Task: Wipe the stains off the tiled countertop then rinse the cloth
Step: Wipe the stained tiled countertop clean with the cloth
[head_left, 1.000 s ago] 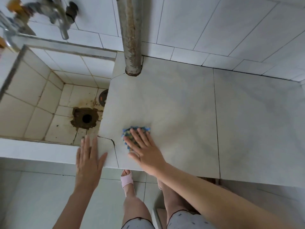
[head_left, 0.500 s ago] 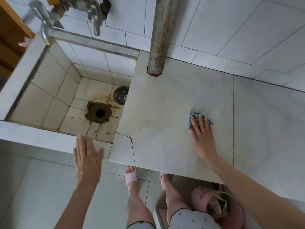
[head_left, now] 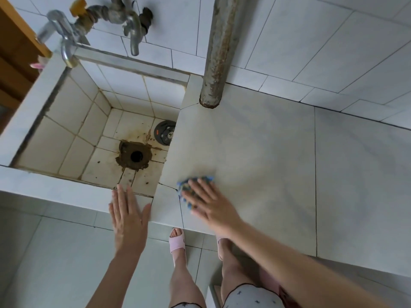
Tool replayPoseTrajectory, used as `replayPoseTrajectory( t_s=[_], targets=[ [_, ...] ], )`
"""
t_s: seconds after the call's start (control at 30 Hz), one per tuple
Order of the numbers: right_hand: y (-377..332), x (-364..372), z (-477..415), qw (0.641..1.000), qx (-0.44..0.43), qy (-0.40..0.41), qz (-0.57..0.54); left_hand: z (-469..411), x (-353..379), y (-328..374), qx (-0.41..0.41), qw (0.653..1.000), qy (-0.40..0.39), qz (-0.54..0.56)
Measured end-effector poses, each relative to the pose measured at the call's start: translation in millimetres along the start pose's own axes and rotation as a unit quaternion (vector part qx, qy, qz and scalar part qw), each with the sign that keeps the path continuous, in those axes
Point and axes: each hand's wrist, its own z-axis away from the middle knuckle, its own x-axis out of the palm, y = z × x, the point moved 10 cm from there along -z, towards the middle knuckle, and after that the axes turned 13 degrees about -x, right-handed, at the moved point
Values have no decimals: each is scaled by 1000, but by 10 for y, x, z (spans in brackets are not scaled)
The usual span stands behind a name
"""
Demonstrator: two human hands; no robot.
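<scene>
a rusty pipe (head_left: pixel 219 52) runs down the white tiled wall (head_left: pixel 311 30). left of it sits a tiled sink (head_left: pixel 73 107); brown grime rings its drain hole (head_left: pixel 136 156), with a dark round disc (head_left: pixel 165 132) near it. two metal taps (head_left: pixel 133 38) jut out above. a pink slipper (head_left: pixel 176 241) stands on the tiled floor (head_left: pixel 55 252).

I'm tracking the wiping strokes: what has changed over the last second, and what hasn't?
The right hand, pressing the blue cloth flat, swept it rightward across the countertop toward the tile seam, then back left to the crack near the sink. Nothing was picked up or released. The left hand stayed flat at the sink's front ledge.
</scene>
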Motion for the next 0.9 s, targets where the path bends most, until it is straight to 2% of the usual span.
replayPoseTrajectory(
  t_s=[0.07,0.2,0.27,0.37,0.4,0.53,0.6,0.67,0.7,0.83,0.9],
  targets=[
    [475,-87,-241,999,8,-8,39,2,-24,-11,2,1000,5,14],
    [1537,-378,-384,987,149,-11,61,-26,-47,-69,-14,1000,13,7],
    [1733,-319,-308,978,206,-38,13,-71,-76,-137,-36,999,15,16],
    [1537,-260,-294,967,252,7,-28,-179,-101,-272,-70,997,17,10],
    [1307,-217,-340,975,221,12,-18,-220,-117,-311,-78,997,20,4],
    [74,42,-510,1000,-4,-8,-23,-374,-216,-401,-98,995,32,11],
    [-87,62,-556,997,-63,-20,-28,-432,-277,-435,-108,993,37,19],
    [21,69,-668,991,-129,-33,21,-476,-296,-486,-119,992,35,25],
    [169,84,-755,990,-134,-47,28,-492,-289,-508,-123,992,31,26],
    [1146,-98,-1184,996,58,-62,7,-473,-226,-537,-137,990,31,18],
    [1419,-171,-1406,990,125,-62,-20,-475,-220,-519,-149,988,31,31]
  ],
)
